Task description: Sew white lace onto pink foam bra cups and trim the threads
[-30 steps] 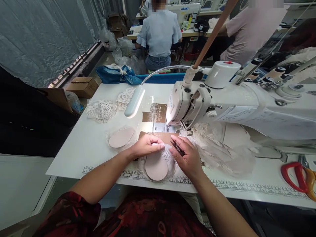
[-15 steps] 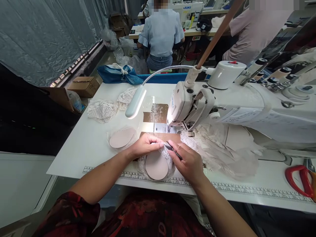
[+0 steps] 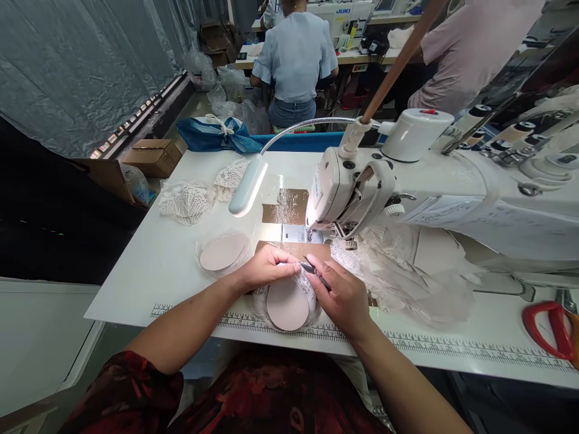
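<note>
At lower centre of the frame, our left hand (image 3: 271, 267) pinches a rounded beige fabric piece edged in white lace (image 3: 288, 306), our right hand (image 3: 342, 293) grips small dark metal snips (image 3: 309, 267) near its top, and we judge the trimming under way, not yet finished.

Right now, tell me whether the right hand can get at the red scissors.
Probably not at once: the right hand holds the snips, so its grip isn't free. Otherwise the way looks open along the ruler, in front of the cloth pile, to the red scissors.
</note>
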The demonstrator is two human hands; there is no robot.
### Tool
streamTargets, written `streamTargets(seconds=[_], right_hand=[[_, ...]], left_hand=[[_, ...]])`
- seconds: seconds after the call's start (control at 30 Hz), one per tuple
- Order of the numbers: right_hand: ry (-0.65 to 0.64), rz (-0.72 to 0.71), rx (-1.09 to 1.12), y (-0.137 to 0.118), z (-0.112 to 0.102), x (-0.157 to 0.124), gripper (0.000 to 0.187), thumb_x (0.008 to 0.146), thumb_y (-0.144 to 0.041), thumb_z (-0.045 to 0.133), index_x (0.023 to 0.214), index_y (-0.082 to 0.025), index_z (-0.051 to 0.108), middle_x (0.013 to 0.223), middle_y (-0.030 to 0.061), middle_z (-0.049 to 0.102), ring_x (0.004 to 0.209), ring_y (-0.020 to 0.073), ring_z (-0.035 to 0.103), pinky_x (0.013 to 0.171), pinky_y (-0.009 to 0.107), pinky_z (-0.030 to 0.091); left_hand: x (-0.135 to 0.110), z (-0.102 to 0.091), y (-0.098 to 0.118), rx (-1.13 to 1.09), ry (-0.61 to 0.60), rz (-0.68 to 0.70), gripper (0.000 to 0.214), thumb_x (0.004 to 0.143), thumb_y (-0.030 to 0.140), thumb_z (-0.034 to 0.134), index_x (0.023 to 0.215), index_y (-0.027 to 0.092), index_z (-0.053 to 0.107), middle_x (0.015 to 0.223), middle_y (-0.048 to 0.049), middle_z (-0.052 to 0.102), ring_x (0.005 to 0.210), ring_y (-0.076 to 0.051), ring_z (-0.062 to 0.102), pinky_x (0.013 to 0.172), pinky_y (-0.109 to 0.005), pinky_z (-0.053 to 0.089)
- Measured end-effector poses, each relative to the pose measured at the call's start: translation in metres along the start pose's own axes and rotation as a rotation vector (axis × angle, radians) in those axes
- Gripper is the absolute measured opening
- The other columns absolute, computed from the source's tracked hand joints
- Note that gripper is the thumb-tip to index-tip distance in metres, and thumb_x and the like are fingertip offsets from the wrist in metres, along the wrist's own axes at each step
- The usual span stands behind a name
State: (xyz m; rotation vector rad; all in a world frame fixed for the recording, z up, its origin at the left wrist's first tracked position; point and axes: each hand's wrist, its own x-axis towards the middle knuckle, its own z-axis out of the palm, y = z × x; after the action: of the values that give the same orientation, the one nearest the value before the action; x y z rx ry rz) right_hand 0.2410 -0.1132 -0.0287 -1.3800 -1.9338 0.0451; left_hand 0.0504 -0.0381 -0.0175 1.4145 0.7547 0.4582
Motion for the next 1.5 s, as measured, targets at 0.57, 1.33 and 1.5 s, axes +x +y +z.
streamTargets(seconds=[0.57,1.33,1.5], right_hand=[[-0.098,0.035,-0.054,0.003,0.003,0.005,0.015,0.082,-0.019,0.047,0.086,-0.019,0.061,0.066,0.0013,0.067,0.058,0.0155,0.06,0.053,0.025,0.039],[-0.141,0.1,0.276,0.008,-0.012,0.001,0.014,0.088,-0.025,0.043,0.078,-0.023,0.052,0.068,-0.0011,0.063,0.057,0.0118,0.054,0.055,0.023,0.039],[-0.485,-0.227,0.096,0.002,0.005,-0.002,0.008,0.073,-0.013,0.052,0.07,-0.02,0.055,0.066,0.0008,0.062,0.059,0.0131,0.053,0.053,0.025,0.032]], left_hand=[[0.001,0.006,0.002,0.18,-0.028,-0.023,0.033,0.083,0.039,0.061,0.082,0.008,0.071,0.065,-0.0019,0.059,0.057,-0.009,0.046,0.051,-0.019,0.033],[0.002,0.006,0.005,0.184,0.006,-0.037,0.03,0.082,0.04,0.061,0.075,0.011,0.063,0.065,0.0006,0.053,0.059,-0.009,0.045,0.053,-0.019,0.033],[0.0,-0.001,0.01,-0.083,-0.104,-0.058,0.029,0.082,0.039,0.064,0.073,0.012,0.058,0.071,-0.0016,0.057,0.067,-0.011,0.05,0.063,-0.023,0.04]])
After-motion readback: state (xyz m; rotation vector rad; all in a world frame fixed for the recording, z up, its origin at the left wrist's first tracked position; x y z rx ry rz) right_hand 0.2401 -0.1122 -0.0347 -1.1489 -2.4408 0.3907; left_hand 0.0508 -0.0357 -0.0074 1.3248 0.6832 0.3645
